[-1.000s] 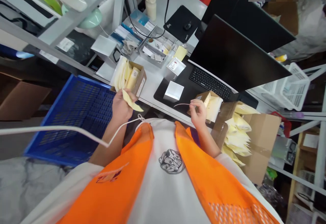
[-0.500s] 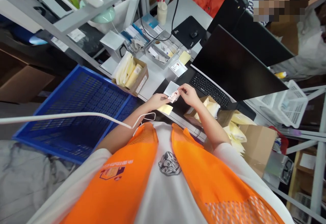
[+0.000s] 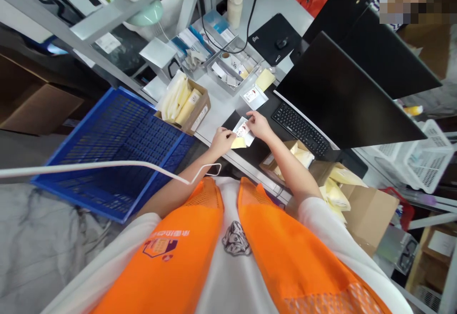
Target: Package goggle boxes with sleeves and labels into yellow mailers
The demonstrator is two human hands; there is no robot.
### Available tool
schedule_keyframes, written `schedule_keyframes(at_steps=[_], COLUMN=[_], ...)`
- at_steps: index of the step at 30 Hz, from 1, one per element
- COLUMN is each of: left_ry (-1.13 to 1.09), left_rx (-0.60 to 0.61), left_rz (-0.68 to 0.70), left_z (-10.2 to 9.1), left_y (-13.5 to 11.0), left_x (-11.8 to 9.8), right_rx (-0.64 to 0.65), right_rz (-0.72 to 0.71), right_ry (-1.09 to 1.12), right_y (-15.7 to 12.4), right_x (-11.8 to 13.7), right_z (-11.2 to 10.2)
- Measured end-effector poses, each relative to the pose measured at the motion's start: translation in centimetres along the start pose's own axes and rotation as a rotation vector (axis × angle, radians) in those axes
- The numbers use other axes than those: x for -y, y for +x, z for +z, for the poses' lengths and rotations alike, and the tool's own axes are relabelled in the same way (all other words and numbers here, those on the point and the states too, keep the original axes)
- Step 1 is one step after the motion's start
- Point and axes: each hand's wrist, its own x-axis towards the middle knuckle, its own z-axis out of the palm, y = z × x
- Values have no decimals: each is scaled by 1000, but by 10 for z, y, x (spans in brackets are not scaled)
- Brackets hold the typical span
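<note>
A small white printed label (image 3: 243, 129) with a red mark lies over a silvery-white packet (image 3: 250, 139) at the desk's front edge. At the label's left edge is my left hand (image 3: 222, 142), thumb and fingers pinched together on it. My right hand (image 3: 260, 125) pinches the label's upper right side. Below the label, partly under it, a pale yellow slip (image 3: 238, 143) shows. Just beyond my hands rests another packet with a similar label (image 3: 254, 96), with a yellow piece (image 3: 264, 80) behind it.
A cardboard box of yellow padded envelopes (image 3: 200, 109) stands left, above a big blue crate (image 3: 117, 147). On the right are a keyboard (image 3: 302, 128), a monitor (image 3: 342, 95) and more envelope boxes (image 3: 371, 209). A grey sorting tray (image 3: 228, 87) sits at the back. A white rod (image 3: 107, 164) crosses the left.
The label has gone from being held up between my hands to lying against the packet. My left hand has shifted slightly towards me over the yellow slip. The whole view has shifted a little.
</note>
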Motion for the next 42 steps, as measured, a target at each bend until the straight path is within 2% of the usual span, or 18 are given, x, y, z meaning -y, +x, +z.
schedule_keyframes(at_steps=[2,7,16,23,26,28,30,32,34,37,42], left_ry=[-30,-64,-29,-7,11,23,34,43,50,67,129], left_rx=[-31,20,45,22,20,23,29,40,57,83,122], left_rz=[-37,-18,29,-16,-33,-34,-25,-11,2,14,19], left_z=[8,21,21,25,26,25,24,22,20,18,8], left_y=[5,17,24,27,28,28,27,26,24,23,24], left_x=[3,15,16,18,18,18,16,13,10,7,4], right_rx=[20,41,22,30,18,1,9,78,174,233,202], right_rz=[17,49,86,144,149,60,-149,-366,-486,-539,-566], right_ry=[-41,-96,-196,-364,-430,-440,-452,-500,-577,-671,-664], right_y=[10,21,21,22,21,14,2,-12,-26,-40,-49], right_x=[-1,-3,2,18,15,7,-7,-22,-35,-45,-42], right_z=[1,4,5,4,1,-2,-4,-5,-6,0,25])
